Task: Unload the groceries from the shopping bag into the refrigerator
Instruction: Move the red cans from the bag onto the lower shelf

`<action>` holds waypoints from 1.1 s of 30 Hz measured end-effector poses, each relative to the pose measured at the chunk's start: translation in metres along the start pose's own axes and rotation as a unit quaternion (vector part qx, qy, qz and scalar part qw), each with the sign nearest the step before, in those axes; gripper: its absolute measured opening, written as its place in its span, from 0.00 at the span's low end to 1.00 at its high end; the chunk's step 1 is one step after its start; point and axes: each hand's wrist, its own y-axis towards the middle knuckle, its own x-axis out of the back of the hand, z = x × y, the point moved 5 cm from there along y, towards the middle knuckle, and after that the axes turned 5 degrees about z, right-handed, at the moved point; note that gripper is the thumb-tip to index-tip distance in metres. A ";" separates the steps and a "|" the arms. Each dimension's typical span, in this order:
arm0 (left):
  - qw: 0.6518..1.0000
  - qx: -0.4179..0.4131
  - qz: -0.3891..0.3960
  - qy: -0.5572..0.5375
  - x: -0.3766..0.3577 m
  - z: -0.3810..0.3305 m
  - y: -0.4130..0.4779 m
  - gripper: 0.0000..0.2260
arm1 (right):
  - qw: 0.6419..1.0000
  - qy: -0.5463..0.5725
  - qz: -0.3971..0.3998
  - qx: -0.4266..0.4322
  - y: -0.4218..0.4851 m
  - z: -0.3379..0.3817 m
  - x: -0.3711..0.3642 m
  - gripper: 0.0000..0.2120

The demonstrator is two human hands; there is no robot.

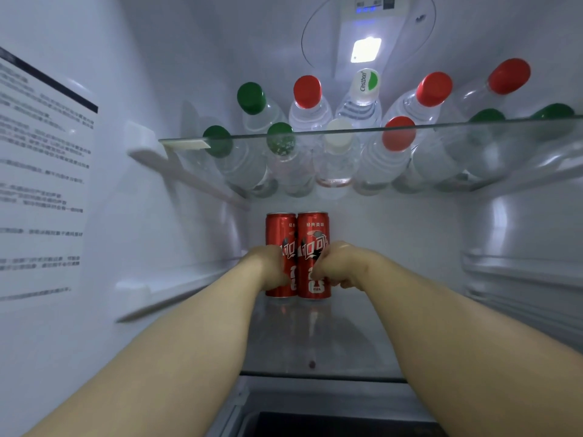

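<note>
Head view shows you the refrigerator, white-walled, lamp lit at the back. On the lower glass shelf two red tins stand touching: your left hand grips the left can, your right hand the right can. Fingers behind them are hidden. The wall label left of that shelf is too blurred to read. Above that shelf, the upper glass shelf carries water bottles capped green, red and white.

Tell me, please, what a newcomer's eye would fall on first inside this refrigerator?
Two red cans stand side by side on the lower glass shelf, the left hand gripping one and the right hand the other. Above them, water bottles with red, green and white caps crowd the upper glass shelf under a bright light.
</note>
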 end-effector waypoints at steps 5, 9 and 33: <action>0.996 -0.018 0.039 0.081 -0.008 -0.005 -0.005 0.17 | 0.992 -0.124 0.021 0.018 -0.005 0.003 -0.006 0.18; 0.990 -0.018 0.053 0.127 -0.009 -0.007 -0.008 0.20 | 0.981 -0.181 0.054 0.048 -0.015 0.008 -0.010 0.20; 0.989 0.003 0.045 0.140 0.000 -0.009 -0.022 0.13 | 0.990 -0.129 0.042 0.036 -0.024 0.014 -0.008 0.19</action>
